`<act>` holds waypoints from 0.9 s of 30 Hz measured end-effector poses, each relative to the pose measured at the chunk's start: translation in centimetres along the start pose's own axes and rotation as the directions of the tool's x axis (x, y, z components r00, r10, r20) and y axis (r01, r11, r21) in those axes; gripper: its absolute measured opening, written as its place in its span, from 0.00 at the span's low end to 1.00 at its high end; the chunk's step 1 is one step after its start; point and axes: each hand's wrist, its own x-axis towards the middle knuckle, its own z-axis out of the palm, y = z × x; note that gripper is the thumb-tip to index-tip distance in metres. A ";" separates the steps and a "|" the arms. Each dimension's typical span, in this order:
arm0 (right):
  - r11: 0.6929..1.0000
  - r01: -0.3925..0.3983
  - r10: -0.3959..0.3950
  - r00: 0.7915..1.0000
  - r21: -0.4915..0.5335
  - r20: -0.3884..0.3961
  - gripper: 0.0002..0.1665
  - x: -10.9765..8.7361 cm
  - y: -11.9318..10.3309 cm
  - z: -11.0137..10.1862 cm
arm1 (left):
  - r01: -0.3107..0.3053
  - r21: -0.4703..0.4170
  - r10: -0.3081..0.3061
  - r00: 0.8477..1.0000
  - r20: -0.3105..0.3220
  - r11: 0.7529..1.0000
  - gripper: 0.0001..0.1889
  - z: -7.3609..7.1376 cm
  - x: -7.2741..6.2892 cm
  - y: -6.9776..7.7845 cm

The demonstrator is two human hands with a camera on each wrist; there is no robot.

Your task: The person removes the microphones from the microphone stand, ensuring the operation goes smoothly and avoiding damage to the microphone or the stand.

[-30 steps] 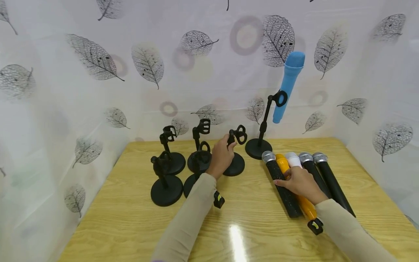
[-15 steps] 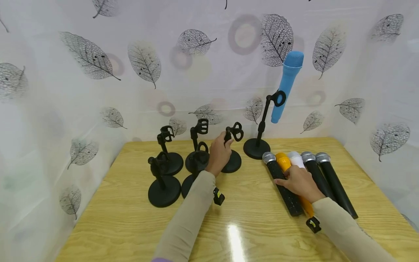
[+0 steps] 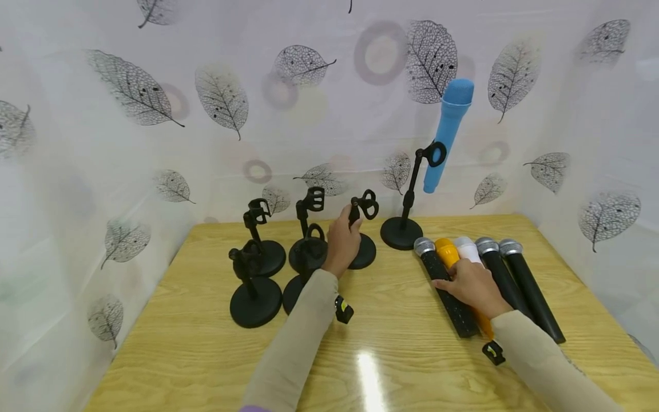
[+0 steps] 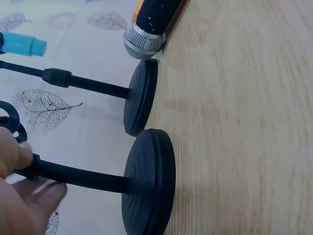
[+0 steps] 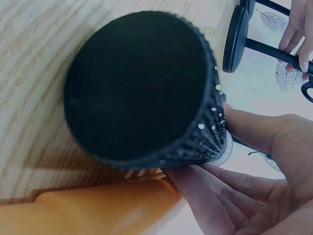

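My left hand [image 3: 342,243] grips the upper pole of a black microphone stand [image 4: 93,180] with a round base, just below its ring clip. In the left wrist view the thumb and fingers wrap that pole. With my right hand [image 3: 471,286] I hold a black speckled microphone [image 3: 447,294] with a silver mesh head, thumb on one side and fingers on the other. It lies leftmost in a row of microphones; its flat butt end faces the right wrist camera. An orange microphone [image 5: 107,210] lies right beside it, partly under my hand, then a white microphone [image 3: 467,249].
Two more black microphones [image 3: 532,297] lie at the row's right. A blue microphone [image 3: 449,134] leans upright in a taller stand [image 3: 401,233] at the back. Several black stands [image 3: 255,302] cluster left of my left forearm. A leaf-print cloth [image 3: 221,171] encloses the wooden table [image 3: 195,355].
The stand in my left hand has shifted slightly back. The microphone row sits a little farther right. The head view has turned slightly; both hands keep their holds.
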 end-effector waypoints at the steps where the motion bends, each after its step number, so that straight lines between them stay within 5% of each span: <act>1: 1.000 0.001 -0.001 1.000 -0.003 -0.002 0.23 0.0 0.0 0.0 | 0.014 0.010 -0.014 1.000 0.011 1.000 0.27 -0.1 -0.2 0.0; 8: 0.999 0.017 -0.017 1.000 -0.031 -0.018 0.24 -0.1 -0.1 -0.4 | 0.058 0.047 -0.065 0.987 0.149 0.997 0.22 -2.2 -3.4 0.4; 14: 0.997 0.035 -0.038 0.998 -0.065 -0.047 0.24 -0.1 -0.2 -0.7 | -0.104 0.096 0.079 0.968 0.239 0.990 0.14 -2.0 -5.2 2.1; 19: 0.992 0.075 -0.085 0.991 -0.099 -0.100 0.21 0.2 -0.5 -0.5 | -0.197 0.126 0.158 0.950 0.269 0.972 0.13 0.3 -4.4 4.2; 27: 0.978 0.125 -0.153 0.974 -0.165 -0.164 0.22 0.7 -1.1 0.1 | -0.114 0.091 0.089 0.966 0.241 0.989 0.17 3.9 -1.3 5.8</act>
